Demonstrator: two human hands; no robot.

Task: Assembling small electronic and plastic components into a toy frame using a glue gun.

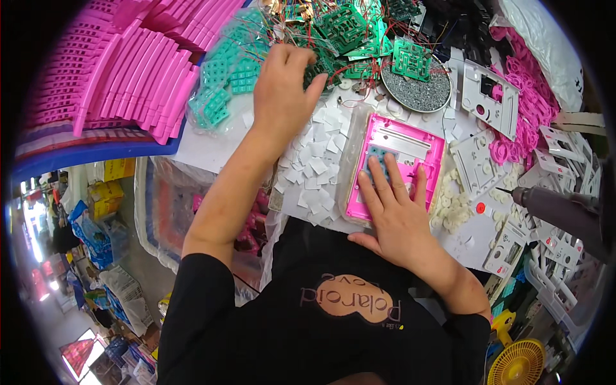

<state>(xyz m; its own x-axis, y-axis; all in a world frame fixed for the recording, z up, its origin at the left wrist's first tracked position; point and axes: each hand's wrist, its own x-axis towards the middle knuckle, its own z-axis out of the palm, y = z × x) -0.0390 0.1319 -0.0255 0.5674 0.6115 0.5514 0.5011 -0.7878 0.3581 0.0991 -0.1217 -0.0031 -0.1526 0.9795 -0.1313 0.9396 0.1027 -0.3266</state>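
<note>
My left hand (282,93) reaches to the near edge of the heap of green circuit boards (343,29), thumb and index finger apart beside a dark board; its other fingertips are hidden. My right hand (399,218) lies with its fingers spread over an open pink plastic case (360,204). Under those fingertips a blue-green rubber keypad (380,155) shows in part, set inside the case. The case rests on a cloudy, padded-looking base (351,160).
White paper squares (314,167) lie left of the case. Green keypads in plastic (231,70), pink shells (141,77) in a blue crate, a round dish of grey granules (417,93), white panels (491,96) and pink loops (529,96) surround it. A power screwdriver (558,205) points in from the right.
</note>
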